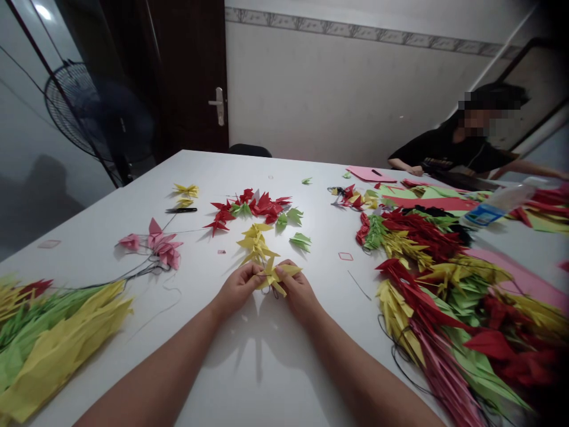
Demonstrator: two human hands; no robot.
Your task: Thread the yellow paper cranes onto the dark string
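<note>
Just over the white table (262, 367), my left hand (239, 289) and my right hand (299, 290) pinch a yellow origami piece (272, 276) with pointed tips between them. A thin dark cord hangs below it. Both sets of fingers are closed on the paper, which hides part of the fingertips. Right beyond it lie more yellow origami pieces (254, 242). Farther on, red origami pieces (269, 206) form an arc with green origami pieces (291, 218) among and beside them. A single green origami piece (301, 241) rests to their right.
Pink origami pieces (163, 246) on dark cords and a black-handled tool (181, 210) lie left. A large yellow-green bundle (62, 344) fills the left front. Colourful paper heaps (448, 290) and a plastic bottle (500, 201) crowd the right. A person (453, 148) sits at the far right.
</note>
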